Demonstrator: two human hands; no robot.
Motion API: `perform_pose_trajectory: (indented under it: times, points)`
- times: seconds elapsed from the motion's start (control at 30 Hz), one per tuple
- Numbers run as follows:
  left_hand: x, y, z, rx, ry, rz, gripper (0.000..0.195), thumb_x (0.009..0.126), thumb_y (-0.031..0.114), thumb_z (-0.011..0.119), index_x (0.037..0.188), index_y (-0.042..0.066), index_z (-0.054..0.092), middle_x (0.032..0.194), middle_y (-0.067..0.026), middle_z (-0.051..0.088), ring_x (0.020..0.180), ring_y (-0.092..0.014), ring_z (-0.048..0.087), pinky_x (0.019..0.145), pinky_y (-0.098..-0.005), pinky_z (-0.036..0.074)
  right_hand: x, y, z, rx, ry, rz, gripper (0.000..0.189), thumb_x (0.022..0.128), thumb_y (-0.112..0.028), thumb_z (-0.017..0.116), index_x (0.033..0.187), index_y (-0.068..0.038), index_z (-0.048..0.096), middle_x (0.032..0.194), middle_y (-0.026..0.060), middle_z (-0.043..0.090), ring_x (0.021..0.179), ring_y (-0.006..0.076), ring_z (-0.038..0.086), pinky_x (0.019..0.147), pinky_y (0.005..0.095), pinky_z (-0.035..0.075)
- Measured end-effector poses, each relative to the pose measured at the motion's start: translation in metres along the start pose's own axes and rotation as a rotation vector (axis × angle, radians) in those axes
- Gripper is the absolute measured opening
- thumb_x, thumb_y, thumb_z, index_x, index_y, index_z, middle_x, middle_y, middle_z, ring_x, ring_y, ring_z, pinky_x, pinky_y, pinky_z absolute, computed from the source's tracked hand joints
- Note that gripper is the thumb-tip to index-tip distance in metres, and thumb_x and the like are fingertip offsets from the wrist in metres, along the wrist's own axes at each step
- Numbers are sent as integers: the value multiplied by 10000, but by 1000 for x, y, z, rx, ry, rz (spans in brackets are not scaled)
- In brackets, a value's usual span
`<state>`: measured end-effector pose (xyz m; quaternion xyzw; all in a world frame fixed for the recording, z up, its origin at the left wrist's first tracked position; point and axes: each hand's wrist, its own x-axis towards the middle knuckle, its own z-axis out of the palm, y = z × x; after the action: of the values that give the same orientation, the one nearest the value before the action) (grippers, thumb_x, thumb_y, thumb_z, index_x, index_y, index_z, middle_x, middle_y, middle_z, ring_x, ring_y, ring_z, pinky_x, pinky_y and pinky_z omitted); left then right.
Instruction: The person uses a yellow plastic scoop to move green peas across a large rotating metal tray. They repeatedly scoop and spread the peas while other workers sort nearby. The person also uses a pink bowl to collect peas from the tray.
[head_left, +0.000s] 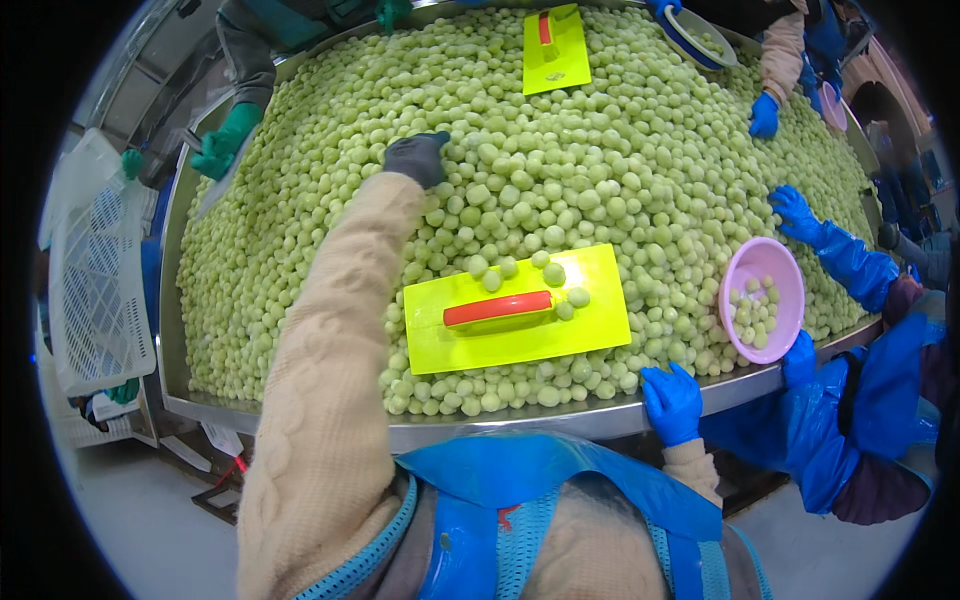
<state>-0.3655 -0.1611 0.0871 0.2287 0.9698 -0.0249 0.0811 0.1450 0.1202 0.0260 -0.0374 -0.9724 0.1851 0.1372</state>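
Observation:
My left hand (417, 157), in a dark grey glove, reaches out over the heap of round green fruits (570, 180) and touches them. Its fingertips are partly hidden, so what it may hold is unclear. My right hand (671, 403), in a blue glove, lies at the tray's metal rim (525, 429) with its fingers apart and holding nothing. Between my arms a yellow plastic plastering float (517, 341) with a red handle (499, 308) lies on the fruits. Several fruits rest on its blade.
A second yellow float (556, 64) lies at the far side. To the right, a co-worker's blue glove (799, 358) touches a pink basin (795, 292) with fruits inside. A green-gloved hand (227, 141) works at the left. White plastic crates (101, 277) stand beyond the tray's left side.

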Motion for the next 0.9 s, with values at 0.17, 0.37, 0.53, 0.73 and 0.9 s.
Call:
perform_pose_trajectory:
  times: [0.17, 0.37, 0.53, 0.73, 0.9]
  points:
    - [-19, -19, -27, -858, 51, -38, 593, 854, 130, 715, 1437, 136, 607, 1054, -69, 737, 948, -147, 690, 856, -304, 560, -1, 2, 2, 2, -7, 2, 240, 906, -189, 717, 1135, -124, 748, 977, 121, 738, 906, 324, 688, 1009, 483, 511]
    - [-56, 141, -99, -1495, -120, 639, 545, 926, 138, 745, 1441, 66, 583, 1237, -128, 709, 1106, -193, 691, 994, -325, 543, -1, 4, 2, 64, -9, 14, 222, 915, -226, 703, 1106, -124, 748, 970, 114, 735, 907, 323, 682, 996, 485, 515]
    - [-88, 295, -134, -1359, -340, 886, 491, 995, 177, 693, 1452, 50, 564, 1284, -125, 687, 1132, -186, 676, 1015, -329, 536, 1, 2, -2, 94, -27, 69, 213, 909, -221, 707, 1098, -129, 742, 964, 102, 731, 909, 330, 675, 988, 485, 512]
    - [-93, 251, -101, -1209, -363, 762, 494, 991, 179, 670, 1461, 71, 559, 1333, -110, 666, 1182, -178, 644, 1028, -325, 520, -1, 3, -2, 73, 73, 2, 208, 905, -223, 706, 1087, -130, 742, 956, 104, 733, 904, 322, 676, 989, 476, 510]
    - [-122, 114, -63, -719, -229, 559, 577, 945, 349, 703, 1457, 114, 576, 1259, -131, 708, 1074, -234, 699, 953, -364, 556, 0, 3, 0, 104, 22, 44, 192, 915, -228, 693, 1055, -110, 749, 944, 101, 731, 898, 305, 688, 996, 466, 512]
